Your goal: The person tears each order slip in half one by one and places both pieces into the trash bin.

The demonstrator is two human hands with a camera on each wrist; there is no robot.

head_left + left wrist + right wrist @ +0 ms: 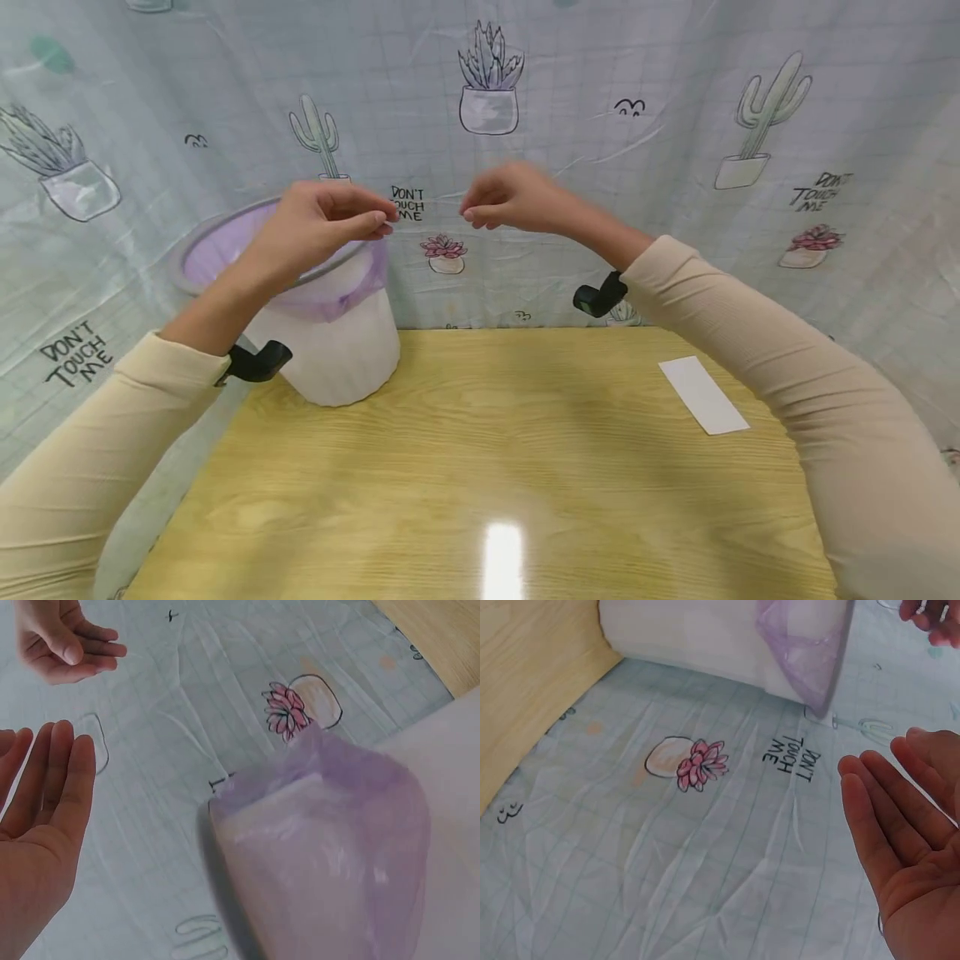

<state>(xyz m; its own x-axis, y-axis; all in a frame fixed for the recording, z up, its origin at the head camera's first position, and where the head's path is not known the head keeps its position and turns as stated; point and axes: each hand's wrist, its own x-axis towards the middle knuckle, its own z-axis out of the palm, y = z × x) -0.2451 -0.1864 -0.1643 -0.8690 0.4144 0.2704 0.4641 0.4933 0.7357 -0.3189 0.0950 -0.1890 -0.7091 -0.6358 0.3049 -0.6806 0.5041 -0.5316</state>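
Observation:
My left hand (311, 221) is raised in front of a white trash bin (337, 346), near its rim, with fingers relaxed and nothing in them. A purple bag (330, 300) lines the bin and folds over its grey rim (180, 258). Across a gap, my right hand (517, 200) hangs in the air, fingers loosely bent and holding nothing. Both wrist views show bare palms, the left hand (45, 802) beside the purple liner (352, 847) and the right hand (907, 832) in front of the curtain.
A white paper strip (705, 396) lies on the wooden table (465, 433), toward the right. Behind the table hangs a curtain (585, 50) printed with cacti and lettering. The bin stands at the table's back left corner.

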